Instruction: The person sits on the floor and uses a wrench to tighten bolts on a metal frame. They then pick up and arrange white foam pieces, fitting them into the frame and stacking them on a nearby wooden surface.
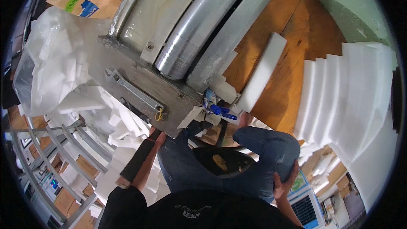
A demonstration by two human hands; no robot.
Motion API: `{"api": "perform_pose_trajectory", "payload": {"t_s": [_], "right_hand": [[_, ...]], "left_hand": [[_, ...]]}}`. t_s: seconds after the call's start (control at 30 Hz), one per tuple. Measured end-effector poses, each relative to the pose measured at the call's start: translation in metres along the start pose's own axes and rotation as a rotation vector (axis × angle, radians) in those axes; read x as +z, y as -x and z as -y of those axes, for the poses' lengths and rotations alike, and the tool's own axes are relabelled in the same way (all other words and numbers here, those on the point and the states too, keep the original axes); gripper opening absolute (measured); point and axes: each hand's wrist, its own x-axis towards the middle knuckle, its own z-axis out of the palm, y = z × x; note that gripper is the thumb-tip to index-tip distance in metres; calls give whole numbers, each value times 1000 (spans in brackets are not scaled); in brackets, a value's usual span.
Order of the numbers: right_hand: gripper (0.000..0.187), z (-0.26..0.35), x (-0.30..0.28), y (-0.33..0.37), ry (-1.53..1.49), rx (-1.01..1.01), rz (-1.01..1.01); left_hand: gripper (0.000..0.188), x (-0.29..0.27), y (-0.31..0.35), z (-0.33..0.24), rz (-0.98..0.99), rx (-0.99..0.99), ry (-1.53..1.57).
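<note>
My left hand (159,139) is closed around the upper end of a long black bar (139,162) with a tan lower end, beside the corner of a machine's metal plate (148,85). The bar slants down along my left forearm. My right hand (285,183) lies against my bent right knee, fingers spread over the jeans, holding nothing. In front of me a shiny metal roller (190,25) runs through the machine. A white foam strip (262,73) lies on the orange-brown wooden board (292,38) to its right.
Stacked white foam sheets (360,97) stand at the right. A plastic bag of white foam (55,59) and loose foam pieces fill the left, above a grey metal rack (55,144). A wrench-like metal bar (137,91) lies on the plate; a blue-handled tool (220,110) sits at its corner.
</note>
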Motion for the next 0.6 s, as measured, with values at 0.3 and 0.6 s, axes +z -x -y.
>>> {"api": "perform_pose_trajectory", "payload": {"t_s": [0.3,0.6], "right_hand": [[102,-73,78,28,-38,-230,-256],[90,-80,102,59,-174,-435,-493]], "left_hand": [[81,-9,31,-37,-470,-79,-72],[80,7,82,-42,-586,55,-41]]}}
